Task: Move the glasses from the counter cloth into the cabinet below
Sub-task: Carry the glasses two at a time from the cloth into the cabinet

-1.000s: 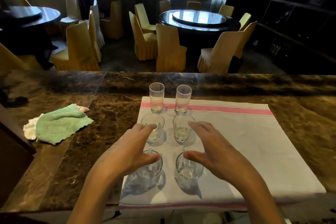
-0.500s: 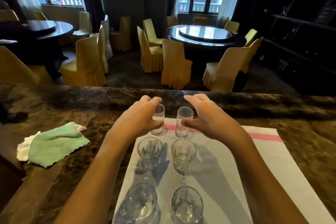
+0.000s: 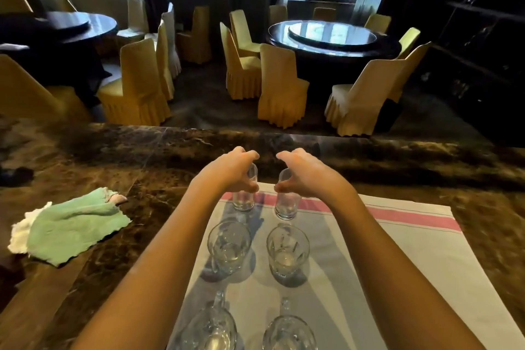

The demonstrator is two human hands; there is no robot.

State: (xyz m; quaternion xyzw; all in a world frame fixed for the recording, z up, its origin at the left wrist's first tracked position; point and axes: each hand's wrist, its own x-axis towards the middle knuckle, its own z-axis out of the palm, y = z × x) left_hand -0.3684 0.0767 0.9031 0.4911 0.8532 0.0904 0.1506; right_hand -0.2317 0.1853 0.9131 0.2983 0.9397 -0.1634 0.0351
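Observation:
A white cloth with a pink stripe (image 3: 397, 239) lies on the dark marble counter (image 3: 136, 156). Several clear glasses stand on it in two columns. My left hand (image 3: 230, 172) curls around the far left tall glass (image 3: 243, 202), fingers behind it and thumb in front. My right hand (image 3: 308, 176) wraps the far right tall glass (image 3: 287, 207) the same way. Both tall glasses still rest on the cloth. Two wider glasses (image 3: 228, 247) (image 3: 287, 250) stand between my forearms. Two more glasses (image 3: 210, 329) (image 3: 288, 332) sit at the near edge. The cabinet is out of view.
A crumpled green and white rag (image 3: 71, 224) lies on the counter to the left. Beyond the counter's far edge is a dining room with round dark tables (image 3: 332, 37) and yellow-covered chairs (image 3: 278, 85). Dark shelving runs along the right wall.
Both hands moved from over the nearest glasses out to the far pair and closed around them. The view tilted up, so the cloth sits lower in frame.

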